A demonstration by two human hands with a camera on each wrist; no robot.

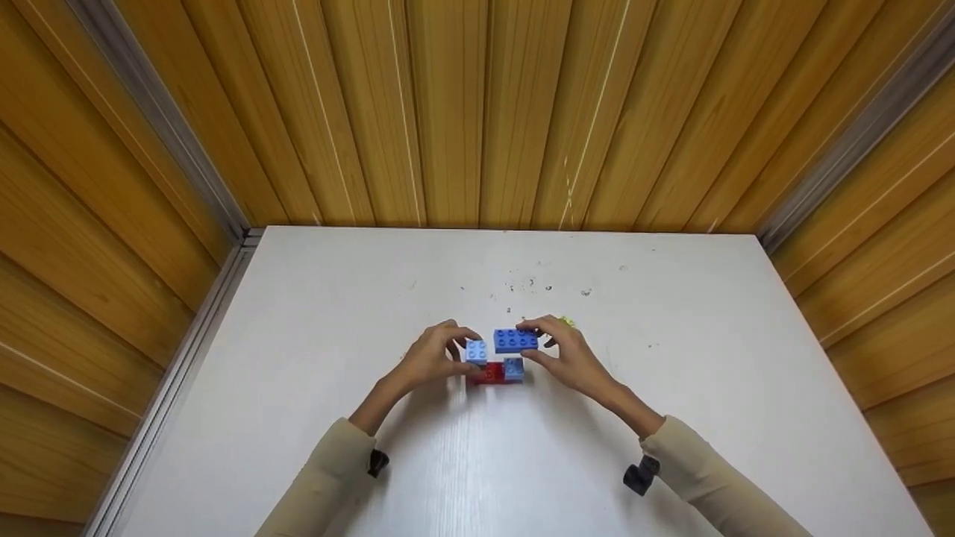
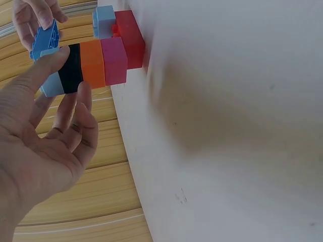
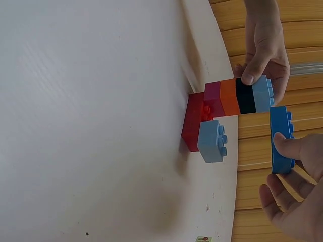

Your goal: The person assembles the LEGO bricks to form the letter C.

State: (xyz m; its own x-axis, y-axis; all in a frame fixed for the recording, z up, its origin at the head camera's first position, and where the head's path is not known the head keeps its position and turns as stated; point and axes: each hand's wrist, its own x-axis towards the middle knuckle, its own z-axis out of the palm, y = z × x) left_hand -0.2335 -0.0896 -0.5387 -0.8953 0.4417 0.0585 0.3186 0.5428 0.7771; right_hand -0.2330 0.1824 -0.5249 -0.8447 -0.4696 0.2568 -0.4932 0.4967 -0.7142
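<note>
A red brick (image 3: 192, 123) lies on the table as a base. On one end rises a column of a magenta brick (image 3: 214, 99), an orange brick (image 3: 229, 96), a black brick (image 3: 246, 99) and a light blue brick (image 1: 476, 350) on top. Another light blue brick (image 3: 208, 142) sits on the base's other end. My left hand (image 1: 434, 354) pinches the column near the black brick, thumb on one side. With thumb and fingers my right hand (image 1: 573, 359) holds a long blue brick (image 1: 515, 341), studs up, above the lone light blue brick, at about the column's top height.
The white table (image 1: 298, 321) carries small dark marks (image 1: 548, 288) toward the back. A small yellow-green item (image 1: 567, 321) lies partly behind the right hand. Wood-patterned walls (image 1: 448, 112) stand at the back and both sides, with metal rails (image 1: 179, 127) at the corners.
</note>
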